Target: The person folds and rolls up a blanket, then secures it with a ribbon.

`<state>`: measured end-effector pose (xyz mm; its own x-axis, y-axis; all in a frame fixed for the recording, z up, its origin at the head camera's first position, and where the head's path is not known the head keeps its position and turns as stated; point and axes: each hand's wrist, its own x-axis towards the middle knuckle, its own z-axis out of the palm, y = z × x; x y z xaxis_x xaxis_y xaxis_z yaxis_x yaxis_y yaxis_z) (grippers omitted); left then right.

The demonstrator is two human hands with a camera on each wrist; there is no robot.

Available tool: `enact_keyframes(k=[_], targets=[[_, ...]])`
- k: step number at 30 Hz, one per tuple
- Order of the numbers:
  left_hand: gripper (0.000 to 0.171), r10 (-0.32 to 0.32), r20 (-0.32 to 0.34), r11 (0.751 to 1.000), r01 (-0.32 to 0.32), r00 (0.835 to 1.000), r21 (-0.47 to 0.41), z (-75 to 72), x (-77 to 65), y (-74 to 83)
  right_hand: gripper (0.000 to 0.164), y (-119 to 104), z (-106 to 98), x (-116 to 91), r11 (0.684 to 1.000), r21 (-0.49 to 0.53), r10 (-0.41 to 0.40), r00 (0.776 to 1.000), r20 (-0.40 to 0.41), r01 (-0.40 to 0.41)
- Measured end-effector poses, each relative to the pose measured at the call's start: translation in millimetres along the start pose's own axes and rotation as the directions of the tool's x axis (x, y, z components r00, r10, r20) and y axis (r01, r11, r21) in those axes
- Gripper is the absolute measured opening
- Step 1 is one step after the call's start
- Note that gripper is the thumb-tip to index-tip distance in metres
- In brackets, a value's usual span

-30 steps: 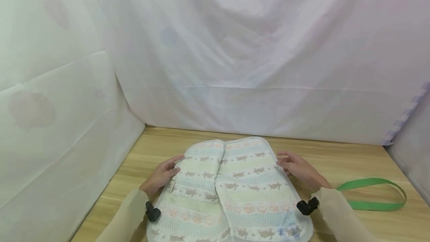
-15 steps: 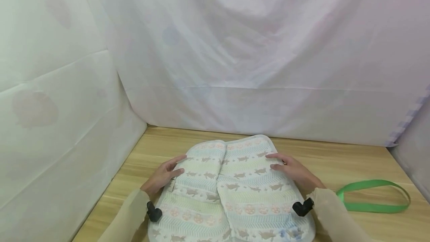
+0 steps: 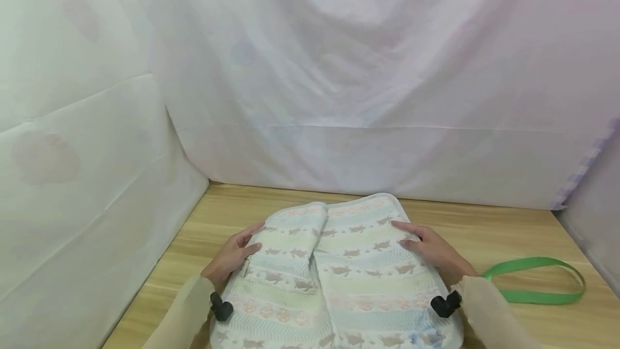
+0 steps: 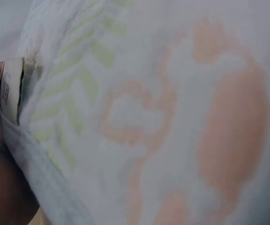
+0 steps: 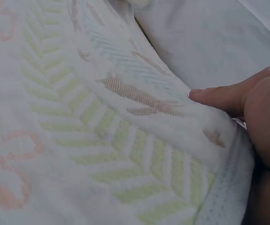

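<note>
A white cloth [image 3: 363,279] with a pale bound edge lies on the table in the head view, patterned with brown turtles, chevrons and orange motifs. Its two panels meet along a middle line, where a narrow gap shows. My left hand [image 3: 232,257] grips the left edge, thumb and a finger lying on top. A small sewn label [image 4: 11,89] sticks out by those fingers in the left wrist view. On the opposite edge, my right hand [image 3: 436,252] holds the right panel. The right wrist view shows its fingertip [image 5: 198,94] over the lifted border; the other fingers are hidden.
A green strap loop [image 3: 542,298] lies on the wooden table [image 3: 450,214] to the right. White sheets [image 3: 310,96] hang behind and at the left side. Each sleeve cuff bears a black wrist device [image 3: 220,307].
My right hand came in onto the right edge, then shifted outward with the right panel. The gap between the panels has widened slightly. My left hand has stayed about where it was.
</note>
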<state>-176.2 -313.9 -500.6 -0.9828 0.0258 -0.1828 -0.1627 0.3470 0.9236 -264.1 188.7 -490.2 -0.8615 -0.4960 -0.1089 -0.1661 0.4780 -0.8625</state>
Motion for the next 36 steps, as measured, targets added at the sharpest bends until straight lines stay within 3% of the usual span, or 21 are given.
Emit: enact_keyframes(k=[6,11,16,22,27,36], targets=[[0.047,0.025,-0.029,0.999,-0.024,0.999,0.033,-1.9,5.8,0.0,0.053,13.3,-21.7,-17.7,0.996,-0.086,-0.031,0.997,-0.068,0.025],[0.041,0.024,-0.078,0.998,-0.019,0.997,0.065,-1.7,14.7,2.3,0.059,21.6,-42.6,-33.6,0.991,-0.117,0.052,0.991,-0.121,-0.067],[0.046,0.064,-0.065,0.993,-0.057,0.996,0.104,-2.1,24.4,5.3,0.064,32.5,-57.8,-47.1,0.991,-0.072,0.102,0.987,-0.121,-0.111],[0.049,0.034,-0.061,0.992,-0.027,0.998,0.127,-1.0,30.9,11.7,0.060,45.7,-63.3,-53.9,0.995,-0.058,0.072,0.991,-0.110,-0.078],[0.050,-0.004,-0.065,0.988,0.014,0.998,0.156,-1.6,36.4,12.0,0.058,52.0,-64.7,-54.3,0.994,-0.050,0.094,0.990,-0.108,-0.100],[0.051,0.024,-0.034,0.975,-0.016,0.999,0.221,-0.7,36.7,10.0,0.057,68.1,-66.7,-59.9,0.988,-0.120,0.081,0.992,-0.096,-0.092]])
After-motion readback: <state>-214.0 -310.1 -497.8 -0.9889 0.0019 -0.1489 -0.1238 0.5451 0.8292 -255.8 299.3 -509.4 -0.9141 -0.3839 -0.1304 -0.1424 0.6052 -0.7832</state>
